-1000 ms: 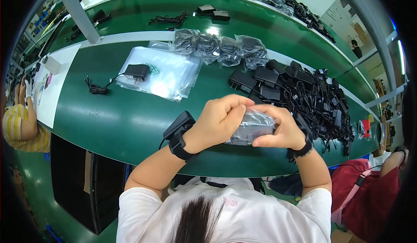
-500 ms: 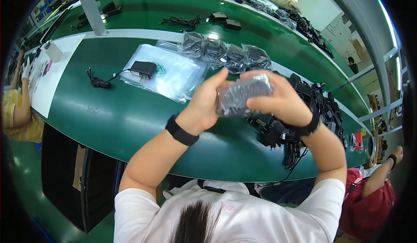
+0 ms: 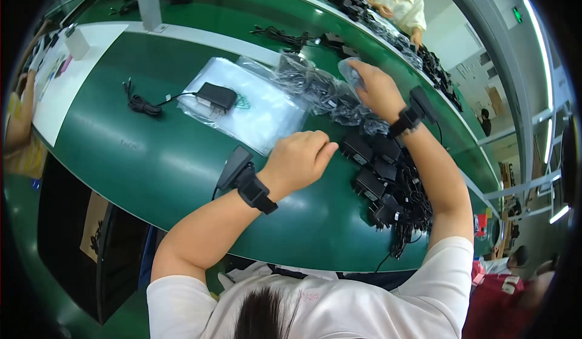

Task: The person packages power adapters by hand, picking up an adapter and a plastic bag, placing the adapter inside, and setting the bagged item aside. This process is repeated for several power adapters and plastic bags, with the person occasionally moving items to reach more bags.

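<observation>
My right hand (image 3: 377, 89) reaches to the far side of the table, closed on a bagged power adapter (image 3: 350, 72); only part of its crinkled clear plastic shows past the fingers. Just below it runs a row of bagged adapters (image 3: 324, 91). My left hand (image 3: 298, 162) is above the green tabletop with fingers curled in and nothing seen in them. Left of it lies a stack of clear plastic bags (image 3: 267, 125). A loose black power adapter (image 3: 216, 97) rests on that stack, its cable (image 3: 144, 105) coiled to the left.
A heap of unbagged adapters (image 3: 385, 178) with tangled cables lies at the right, below my right forearm. A grey post (image 3: 148, 5) rises at the far left edge. Across the second bench a person (image 3: 397, 5) works by more adapters. Another worker's arm (image 3: 23, 111) is at far left.
The bagged adapter, between both hands before, has gone up and away in my right hand toward the bagged row. My left hand has let go of it and curled its fingers.
</observation>
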Demonstrator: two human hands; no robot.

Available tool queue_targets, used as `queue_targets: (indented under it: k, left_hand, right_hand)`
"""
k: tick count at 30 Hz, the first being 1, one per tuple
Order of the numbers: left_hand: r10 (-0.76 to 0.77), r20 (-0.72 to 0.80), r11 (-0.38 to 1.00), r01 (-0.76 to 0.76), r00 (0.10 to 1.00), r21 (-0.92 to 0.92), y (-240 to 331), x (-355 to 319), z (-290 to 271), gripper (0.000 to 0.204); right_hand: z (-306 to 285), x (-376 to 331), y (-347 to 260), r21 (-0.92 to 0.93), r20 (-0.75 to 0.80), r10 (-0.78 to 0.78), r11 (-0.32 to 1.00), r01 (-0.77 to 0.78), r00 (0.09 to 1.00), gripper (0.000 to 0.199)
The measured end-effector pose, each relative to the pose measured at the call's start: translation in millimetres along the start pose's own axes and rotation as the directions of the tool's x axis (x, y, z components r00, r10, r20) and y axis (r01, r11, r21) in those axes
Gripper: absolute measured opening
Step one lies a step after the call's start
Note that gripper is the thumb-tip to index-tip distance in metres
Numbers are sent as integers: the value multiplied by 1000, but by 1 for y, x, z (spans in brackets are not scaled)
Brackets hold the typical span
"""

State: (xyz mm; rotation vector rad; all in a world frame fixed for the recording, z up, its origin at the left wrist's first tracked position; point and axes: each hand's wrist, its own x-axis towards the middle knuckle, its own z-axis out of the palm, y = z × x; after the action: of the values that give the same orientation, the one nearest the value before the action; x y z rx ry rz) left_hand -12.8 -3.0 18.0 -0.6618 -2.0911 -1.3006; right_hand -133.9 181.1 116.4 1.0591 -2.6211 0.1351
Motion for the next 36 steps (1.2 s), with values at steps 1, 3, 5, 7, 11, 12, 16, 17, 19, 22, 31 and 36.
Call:
queue_targets:
  k: [1, 3, 5, 7, 11, 12, 16, 17, 19, 22, 31, 36]
  left_hand:
    - [-147, 21, 981, 149, 989, -127, 3, 2, -1, 22]
    - [-455, 209, 807, 500, 866, -315, 2, 8, -10, 33]
    - [-562, 320, 486, 618, 762, -617, -15, 13, -13, 39]
    - [-551, 463, 69, 591, 694, -804, -17, 14, -16, 51]
    - [-369, 540, -210, 498, 757, -841, 3, 16, -18, 34]
    - [-360, 553, -211, 512, 751, -833, 5, 16, -17, 34]
    - [-451, 635, -344, 534, 628, -772, 12, 15, -13, 27]
    - [-451, 642, -365, 529, 620, -766, 14, 15, -14, 26]
    - [-452, 658, -386, 533, 602, -753, 13, 12, -14, 25]
    - [-341, 630, -299, 555, 698, -776, 14, 8, -7, 23]
    - [-343, 661, -315, 581, 668, -751, 25, 3, -4, 28]
    - [-217, 686, -502, 523, 695, -689, 20, 13, -7, 36]
  right_hand:
    - [2, 0, -5, 77, -57, 4, 997, 0, 998, 48]
    - [2, -6, -23, 16, -108, -151, 988, 153, 983, 47]
    - [-3, -17, -46, -49, -150, -281, 960, 276, 948, 45]
    - [-7, -26, -71, -161, -147, -417, 905, 394, 897, 40]
    - [-10, -50, -105, -197, -84, -479, 867, 457, 874, 31]
    - [-9, -57, -110, -202, -85, -476, 869, 453, 875, 30]
    - [-9, -68, -116, -67, -39, -351, 935, 348, 936, 33]
    - [-9, -71, -117, 4, -3, -317, 948, 317, 948, 37]
    - [-9, -82, -124, 195, 10, -235, 954, 228, 972, 45]
    - [-6, -100, -126, 497, -23, -160, 855, 150, 987, 74]
    - [23, -124, -131, 985, 167, 477, -50, -163, 863, 89]
    - [34, -128, -123, 999, -40, 584, 1, 49, 811, 91]
